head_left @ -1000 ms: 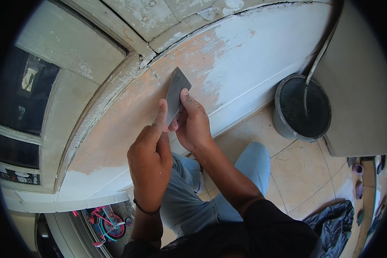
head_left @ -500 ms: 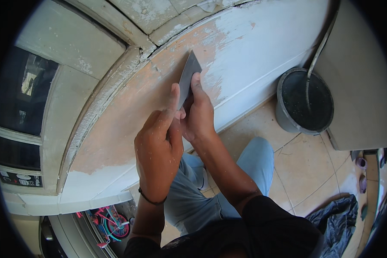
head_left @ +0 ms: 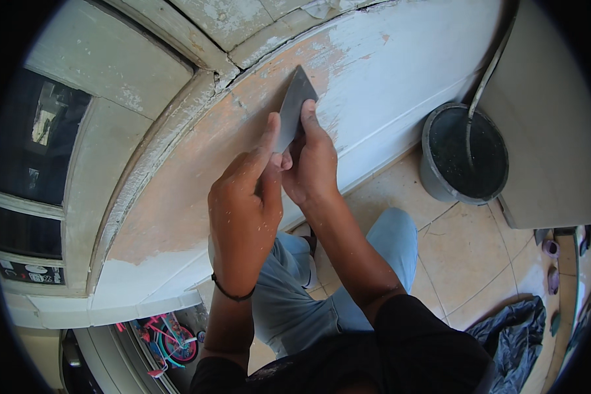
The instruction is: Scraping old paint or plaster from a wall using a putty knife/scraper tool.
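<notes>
Grey metal scraper blade (head_left: 294,107), gripped by left hand (head_left: 243,203) and right hand (head_left: 312,164), points up-right against the wooden panel (head_left: 197,177), left of the bucket (head_left: 463,154).

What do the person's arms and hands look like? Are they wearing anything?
Both forearms are bare. The left hand has a thin dark band round its wrist. The right hand wears nothing, no glove or ring that I can see. Black short sleeves show near the shoulders.

Grey scraper blade (head_left: 294,105), peach wall (head_left: 197,177) with flaking white paint, dark grey bucket (head_left: 465,157), beige tiles (head_left: 466,249)
</notes>
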{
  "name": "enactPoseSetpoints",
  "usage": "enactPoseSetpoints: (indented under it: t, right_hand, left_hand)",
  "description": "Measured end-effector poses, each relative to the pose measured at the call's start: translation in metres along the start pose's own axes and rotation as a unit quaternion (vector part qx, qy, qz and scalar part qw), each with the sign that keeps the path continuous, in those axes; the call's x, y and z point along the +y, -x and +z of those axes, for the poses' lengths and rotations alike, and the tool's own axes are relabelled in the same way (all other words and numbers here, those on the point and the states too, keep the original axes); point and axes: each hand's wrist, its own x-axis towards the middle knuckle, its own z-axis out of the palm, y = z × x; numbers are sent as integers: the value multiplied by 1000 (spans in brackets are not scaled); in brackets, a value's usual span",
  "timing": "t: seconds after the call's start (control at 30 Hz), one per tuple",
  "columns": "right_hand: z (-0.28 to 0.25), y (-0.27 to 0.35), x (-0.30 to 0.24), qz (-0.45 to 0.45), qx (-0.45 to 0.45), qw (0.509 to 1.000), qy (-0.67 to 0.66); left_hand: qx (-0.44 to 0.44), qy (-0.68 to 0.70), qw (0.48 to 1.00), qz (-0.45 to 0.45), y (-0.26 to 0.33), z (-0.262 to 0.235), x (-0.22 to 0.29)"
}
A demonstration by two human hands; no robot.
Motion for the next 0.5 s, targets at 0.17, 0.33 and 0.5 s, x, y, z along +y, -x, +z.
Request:
enactPoseSetpoints:
  t: [0.17,0.33,0.5]
  right_hand:
    - [-3,5,12,40,3,999,-23]
    - [-6,-3,-3,24,-6,1000,6]
    - [-3,-1,-2,23,3,999,-39]
  left_hand:
    - [-32,-61,997,-39,10,-6,14]
    - [-28,-49,997,-59,-1,-3,11]
    - [-48,-60,997,-31,-1,3,21]
